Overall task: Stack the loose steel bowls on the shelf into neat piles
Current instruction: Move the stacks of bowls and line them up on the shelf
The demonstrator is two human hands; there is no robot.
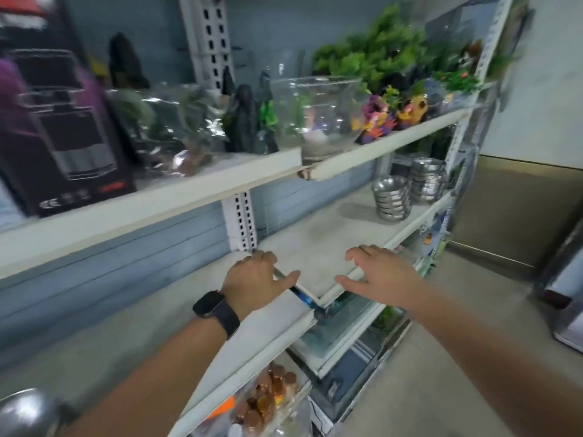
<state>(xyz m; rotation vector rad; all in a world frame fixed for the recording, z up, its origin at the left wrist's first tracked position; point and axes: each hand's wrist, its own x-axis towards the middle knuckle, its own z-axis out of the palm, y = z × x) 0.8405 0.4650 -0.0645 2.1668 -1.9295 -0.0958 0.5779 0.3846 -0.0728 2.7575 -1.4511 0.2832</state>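
Our left hand (255, 279) rests on the shelf (315, 241) near its front edge, fingers loosely bent and grasping nothing. A black watch (216, 310) sits on that wrist. Our right hand (380, 272) is spread and released at the same edge. The steel bowls (391, 198) stand in 2 piles at the shelf's far right end, well apart from both hands.
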